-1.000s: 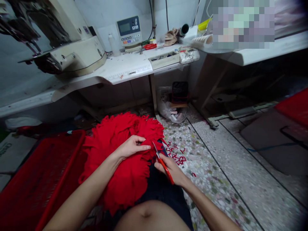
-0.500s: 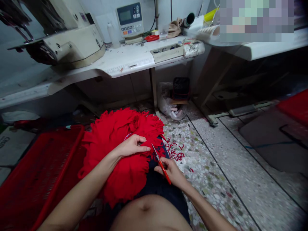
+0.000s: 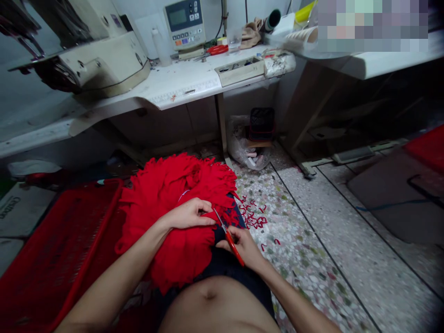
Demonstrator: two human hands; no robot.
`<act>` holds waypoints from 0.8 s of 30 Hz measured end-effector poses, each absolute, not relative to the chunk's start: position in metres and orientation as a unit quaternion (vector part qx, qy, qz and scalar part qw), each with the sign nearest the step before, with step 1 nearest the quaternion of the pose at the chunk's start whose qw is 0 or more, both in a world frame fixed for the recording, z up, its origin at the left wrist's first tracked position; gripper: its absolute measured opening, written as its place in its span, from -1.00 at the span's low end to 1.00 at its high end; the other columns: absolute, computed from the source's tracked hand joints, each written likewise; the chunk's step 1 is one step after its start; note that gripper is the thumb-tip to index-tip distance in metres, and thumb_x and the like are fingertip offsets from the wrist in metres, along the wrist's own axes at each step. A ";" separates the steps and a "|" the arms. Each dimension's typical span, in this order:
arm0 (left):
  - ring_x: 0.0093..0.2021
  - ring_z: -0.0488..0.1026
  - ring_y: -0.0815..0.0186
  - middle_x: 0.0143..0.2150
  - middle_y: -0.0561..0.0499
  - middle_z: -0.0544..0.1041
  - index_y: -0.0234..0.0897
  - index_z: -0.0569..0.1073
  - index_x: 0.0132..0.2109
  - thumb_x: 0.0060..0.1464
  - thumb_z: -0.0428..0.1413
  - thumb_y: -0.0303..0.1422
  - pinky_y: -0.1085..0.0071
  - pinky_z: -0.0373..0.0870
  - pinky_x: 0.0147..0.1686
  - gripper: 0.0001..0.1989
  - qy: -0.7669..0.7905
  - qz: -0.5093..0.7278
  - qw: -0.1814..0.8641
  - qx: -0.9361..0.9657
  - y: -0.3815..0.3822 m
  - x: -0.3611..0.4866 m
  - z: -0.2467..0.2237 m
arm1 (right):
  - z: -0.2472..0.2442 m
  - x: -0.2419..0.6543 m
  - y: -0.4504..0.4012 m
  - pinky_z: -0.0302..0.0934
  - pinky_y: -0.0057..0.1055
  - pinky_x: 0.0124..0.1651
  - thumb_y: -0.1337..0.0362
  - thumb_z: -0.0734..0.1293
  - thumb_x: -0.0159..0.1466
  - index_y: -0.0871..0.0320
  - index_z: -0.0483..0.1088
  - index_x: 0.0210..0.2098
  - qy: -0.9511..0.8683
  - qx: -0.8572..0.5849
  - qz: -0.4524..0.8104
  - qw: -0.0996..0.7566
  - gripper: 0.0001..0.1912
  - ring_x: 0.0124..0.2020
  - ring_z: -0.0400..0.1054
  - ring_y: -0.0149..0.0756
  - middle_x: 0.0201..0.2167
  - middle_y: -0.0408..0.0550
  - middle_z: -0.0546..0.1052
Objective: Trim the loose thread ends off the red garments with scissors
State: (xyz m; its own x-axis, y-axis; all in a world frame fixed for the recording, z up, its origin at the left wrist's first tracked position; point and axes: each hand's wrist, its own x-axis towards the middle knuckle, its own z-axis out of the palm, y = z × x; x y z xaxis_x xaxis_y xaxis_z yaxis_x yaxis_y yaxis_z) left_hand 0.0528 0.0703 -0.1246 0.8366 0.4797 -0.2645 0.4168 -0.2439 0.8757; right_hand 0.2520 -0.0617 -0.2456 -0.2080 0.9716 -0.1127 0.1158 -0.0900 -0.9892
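Observation:
A large bundle of red fabric pieces (image 3: 180, 259) with ragged edges lies over my lap, a pale tie (image 3: 184, 194) showing near its middle. My left hand (image 3: 189, 213) rests on the bundle and pinches the edge of one red fabric piece (image 3: 210, 215) between thumb and fingers. In my right hand (image 3: 243, 247) are scissors with red handles (image 3: 234, 249). Their metal blades point up and left, the tips right at the pinched piece. Whether the blades are parted I cannot tell.
Red scraps (image 3: 255, 219) litter the speckled floor to the right. A red plastic crate (image 3: 45, 249) stands at the left. Ahead is a white sewing table (image 3: 187, 88) with a sewing machine (image 3: 104, 69) and control box (image 3: 185, 23). A plastic bag (image 3: 243, 143) sits underneath.
The scissors have moved slightly left and up to the fabric at my left hand. Another red scrap now lies on the floor. My left hand has dropped a little.

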 end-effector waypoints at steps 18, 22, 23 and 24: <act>-0.40 0.22 0.41 -0.40 0.09 0.34 -0.39 0.53 -0.36 0.17 0.23 -0.19 0.49 0.12 -0.36 -0.69 0.336 0.088 0.582 0.736 0.068 0.055 -0.125 | -0.237 0.254 -0.068 -0.03 -0.48 -0.41 -0.04 0.39 0.34 0.10 0.18 -0.39 -0.617 -0.484 0.504 0.362 -0.57 -0.48 0.07 -0.41 -0.51 -0.29 0.25; -0.39 0.22 0.41 -0.41 0.10 0.32 -0.39 0.52 -0.36 0.16 0.23 -0.15 0.49 0.14 -0.36 -0.66 0.332 0.078 0.580 0.740 0.067 0.056 -0.124 | -0.243 0.250 -0.067 -0.10 -0.48 -0.45 -0.05 0.42 0.30 0.11 0.13 -0.47 -0.601 -0.503 0.498 0.372 -0.50 -0.51 0.01 -0.43 -0.57 -0.31 0.17; -0.40 0.21 0.41 -0.41 0.10 0.30 -0.39 0.51 -0.37 0.16 0.22 -0.15 0.49 0.14 -0.37 -0.66 0.331 0.077 0.577 0.743 0.066 0.056 -0.125 | -0.246 0.249 -0.068 -0.12 -0.48 -0.47 -0.06 0.43 0.28 0.11 0.13 -0.49 -0.592 -0.507 0.500 0.377 -0.49 -0.52 -0.01 -0.44 -0.59 -0.31 0.14; -0.40 0.19 0.41 -0.42 0.11 0.28 -0.39 0.49 -0.39 0.16 0.22 -0.15 0.49 0.13 -0.37 -0.65 0.329 0.076 0.572 0.748 0.066 0.056 -0.125 | -0.249 0.248 -0.068 -0.13 -0.48 -0.48 -0.07 0.44 0.27 0.11 0.13 -0.51 -0.581 -0.512 0.505 0.382 -0.47 -0.53 -0.03 -0.44 -0.60 -0.32 0.11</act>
State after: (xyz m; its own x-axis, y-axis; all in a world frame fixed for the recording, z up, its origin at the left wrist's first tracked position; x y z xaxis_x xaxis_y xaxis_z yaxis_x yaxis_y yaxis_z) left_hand 0.0560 0.0659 -0.1251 0.7726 0.5781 -0.2623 0.4047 -0.1302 0.9051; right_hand 0.2484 -0.0682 -0.2490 -0.1842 0.9802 -0.0731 0.2085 -0.0337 -0.9774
